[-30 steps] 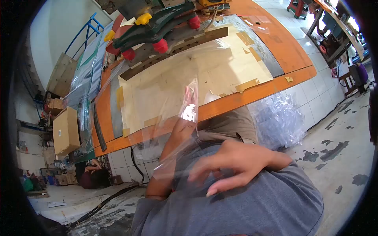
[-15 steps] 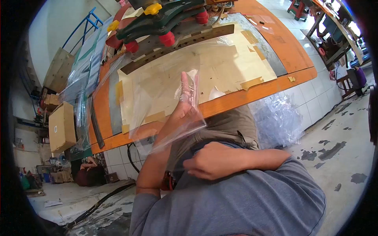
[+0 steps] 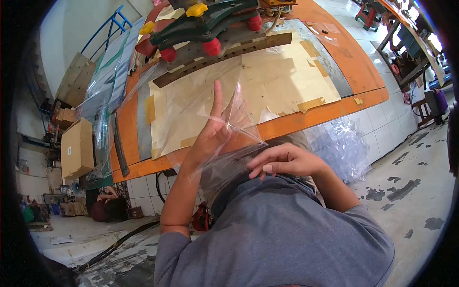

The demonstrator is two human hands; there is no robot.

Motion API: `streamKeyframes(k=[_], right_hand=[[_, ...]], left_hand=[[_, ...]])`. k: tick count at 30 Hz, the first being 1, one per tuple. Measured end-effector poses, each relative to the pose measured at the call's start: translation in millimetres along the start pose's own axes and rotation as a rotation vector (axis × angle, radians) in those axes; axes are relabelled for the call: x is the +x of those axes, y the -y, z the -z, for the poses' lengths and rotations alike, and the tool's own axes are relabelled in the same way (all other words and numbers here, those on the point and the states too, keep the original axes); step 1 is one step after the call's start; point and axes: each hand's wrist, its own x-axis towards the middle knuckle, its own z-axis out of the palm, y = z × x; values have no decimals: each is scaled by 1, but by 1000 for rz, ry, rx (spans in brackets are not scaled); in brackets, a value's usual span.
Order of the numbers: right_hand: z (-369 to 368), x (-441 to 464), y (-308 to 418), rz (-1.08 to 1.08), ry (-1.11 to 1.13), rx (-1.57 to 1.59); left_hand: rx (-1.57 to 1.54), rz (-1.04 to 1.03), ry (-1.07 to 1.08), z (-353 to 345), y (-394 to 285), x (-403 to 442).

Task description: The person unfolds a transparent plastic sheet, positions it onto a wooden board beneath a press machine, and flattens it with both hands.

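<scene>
Head | clear film (image 3: 241, 125) over left hand (image 3: 213, 133), corner toward right hand (image 3: 296, 161) | long axis unclear | left fingers (image 3: 218, 98) spread, right loosely curled

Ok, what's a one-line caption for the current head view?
Left hand spread against clear plastic film at an orange table, right hand loosely open nearby.

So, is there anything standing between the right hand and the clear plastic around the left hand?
Nothing visible stands between the right hand and the clear plastic. The fingertips are close to its near edge; whether they touch it, I cannot tell.
</scene>
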Motion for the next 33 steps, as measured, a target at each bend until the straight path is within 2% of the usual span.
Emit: streamKeyframes(k=[3,5,7,9,10,12,16,18,21,23,26,30,32,33], right_hand=[[-11,2,11,-81,71,133],[-20,4,6,-35,-23,278],[-30,7,6,-3,-50,280],[-41,4,-1,-13,-132,651],[-45,2,-5,-12,-133,655],[-49,-1,-12,116,-101,907],[-50,-7,-37,184,-174,896],[-45,-12,-47,192,-261,662],[-50,-17,-45,222,-378,583],[-48,-19,-40,226,-296,668],[-57,-14,-11,198,-422,881],[-42,-17,-34,284,-317,772],[-40,-17,-36,399,-161,461],[-42,-18,-34,398,-164,455]], left_hand=[[-27,14,8,-4,-2,1],[25,31,16,-7,-4,1],[14,58,35,4,2,0],[0,89,53,4,3,0],[-27,75,79,2,3,-1],[-54,59,103,3,5,-3],[3,71,121,17,22,-10],[15,48,130,18,26,-13],[-39,53,127,14,27,-15],[68,63,90,9,25,-16],[57,67,75,11,31,-16],[54,48,56,12,30,-15],[62,61,69,17,32,-17],[59,56,74,18,33,-17]])
